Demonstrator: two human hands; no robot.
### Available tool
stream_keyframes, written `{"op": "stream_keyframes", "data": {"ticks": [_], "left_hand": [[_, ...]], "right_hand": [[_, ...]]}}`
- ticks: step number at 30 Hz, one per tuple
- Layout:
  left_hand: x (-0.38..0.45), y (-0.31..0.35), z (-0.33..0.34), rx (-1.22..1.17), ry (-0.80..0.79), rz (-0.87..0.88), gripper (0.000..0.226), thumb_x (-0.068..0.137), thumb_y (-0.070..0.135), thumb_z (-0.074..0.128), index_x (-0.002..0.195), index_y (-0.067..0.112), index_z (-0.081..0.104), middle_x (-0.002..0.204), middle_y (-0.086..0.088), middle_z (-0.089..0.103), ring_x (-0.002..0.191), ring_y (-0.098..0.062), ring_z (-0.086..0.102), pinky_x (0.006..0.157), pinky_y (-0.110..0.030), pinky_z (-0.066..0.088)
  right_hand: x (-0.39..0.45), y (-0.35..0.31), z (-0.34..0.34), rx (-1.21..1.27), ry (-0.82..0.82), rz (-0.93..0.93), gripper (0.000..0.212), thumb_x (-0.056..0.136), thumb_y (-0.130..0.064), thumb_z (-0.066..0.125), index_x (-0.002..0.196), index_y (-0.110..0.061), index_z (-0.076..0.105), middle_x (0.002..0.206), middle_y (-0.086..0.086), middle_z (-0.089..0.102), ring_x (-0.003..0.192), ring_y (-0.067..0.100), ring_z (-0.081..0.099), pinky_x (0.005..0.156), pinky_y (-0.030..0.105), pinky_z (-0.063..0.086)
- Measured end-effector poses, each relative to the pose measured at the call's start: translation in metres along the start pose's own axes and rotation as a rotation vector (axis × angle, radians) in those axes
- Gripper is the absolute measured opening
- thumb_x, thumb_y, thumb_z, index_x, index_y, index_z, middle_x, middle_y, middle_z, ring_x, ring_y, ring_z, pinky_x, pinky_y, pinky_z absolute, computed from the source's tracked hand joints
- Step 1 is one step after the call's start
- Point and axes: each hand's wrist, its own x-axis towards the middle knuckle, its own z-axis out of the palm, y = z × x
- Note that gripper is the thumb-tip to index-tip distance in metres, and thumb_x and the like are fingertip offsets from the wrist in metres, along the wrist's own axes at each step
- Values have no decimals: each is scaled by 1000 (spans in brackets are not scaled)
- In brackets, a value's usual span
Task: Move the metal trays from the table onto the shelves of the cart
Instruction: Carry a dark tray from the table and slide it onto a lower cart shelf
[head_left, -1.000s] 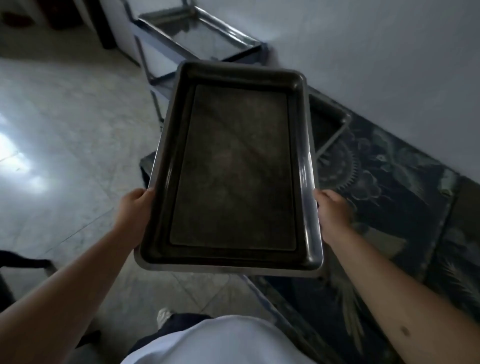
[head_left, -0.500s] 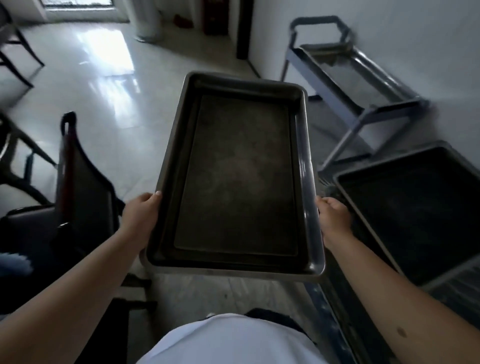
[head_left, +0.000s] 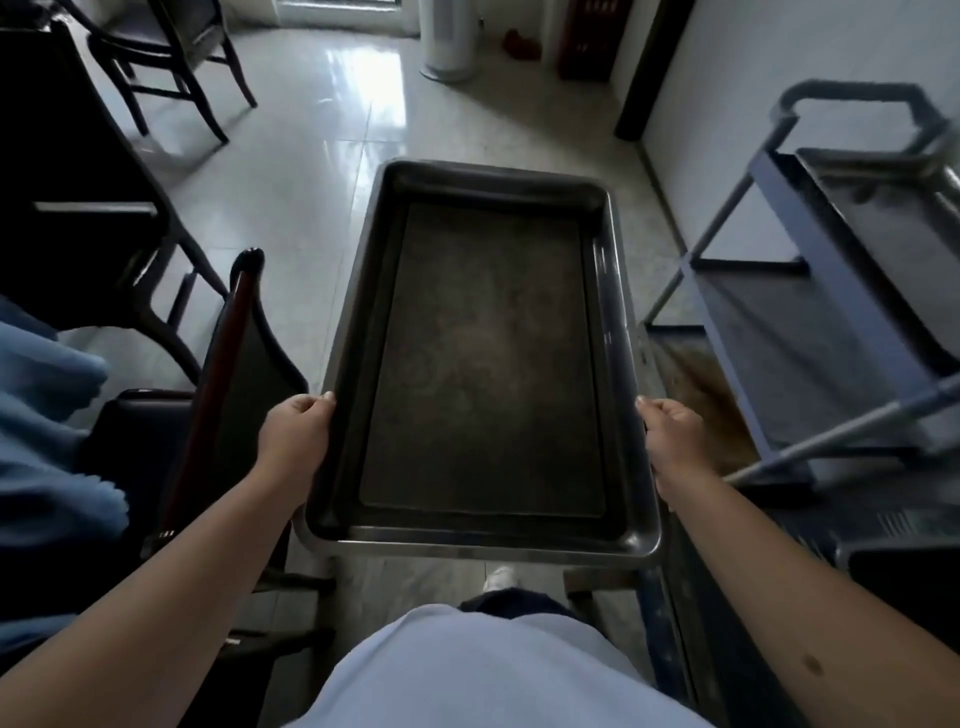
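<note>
I hold a large rectangular metal tray (head_left: 483, 353) level in front of my waist, its long side pointing away from me. My left hand (head_left: 293, 434) grips its left rim near the close end, and my right hand (head_left: 675, 441) grips the right rim opposite. The tray is dark and holds nothing. The grey-blue cart (head_left: 810, 312) stands to the right against the white wall, apart from the tray. Another metal tray (head_left: 893, 208) rests on its top shelf, and the shelf below shows bare.
A dark chair (head_left: 234, 364) stands close on my left, with blue cloth (head_left: 47, 415) at the left edge. More chairs (head_left: 171, 67) stand at the back left. Glossy tiled floor (head_left: 311, 156) stretches ahead. The table edge (head_left: 779, 597) runs along my lower right.
My view has swung left, away from the table. The cart has shifted from behind the tray to the right side, and chairs have come into sight. Both hands kept their grip on the tray.
</note>
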Motion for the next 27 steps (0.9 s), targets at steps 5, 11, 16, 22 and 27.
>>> {"op": "stream_keyframes", "data": {"ticks": [5,11,16,22,27], "left_hand": [[47,39,30,8,35,-21,34,97,33,57,79,9,71,82,-18,70,77,-28,64,77,-45,53],[111,69,62,27,16,-27,31,97,35,58,84,11,72,82,-14,71,82,-32,66,72,-41,53],[184,100,96,87,-66,6,32,97,36,57,81,13,72,77,-11,70,76,-29,64,69,-41,51],[292,167,139,236,-229,123,34,96,40,55,80,14,72,75,-9,70,74,-28,65,67,-38,50],[357,222,175,357,-382,205,35,97,40,53,78,15,71,73,-6,69,73,-25,64,60,-33,43]], "right_hand": [[68,-47,18,-11,-29,-4,32,94,-34,57,81,-5,64,94,29,67,92,44,65,84,57,54],[124,-78,33,-19,-16,19,30,94,-35,57,83,-9,66,92,24,69,89,40,66,83,54,56],[165,-87,51,6,66,88,30,92,-37,58,79,-11,65,91,26,67,89,42,65,82,55,56],[202,-98,90,87,283,175,27,91,-36,59,74,-16,64,75,9,63,71,24,58,67,37,48],[210,-108,111,111,447,271,26,93,-36,57,75,-18,64,79,7,67,75,23,61,70,38,50]]}}
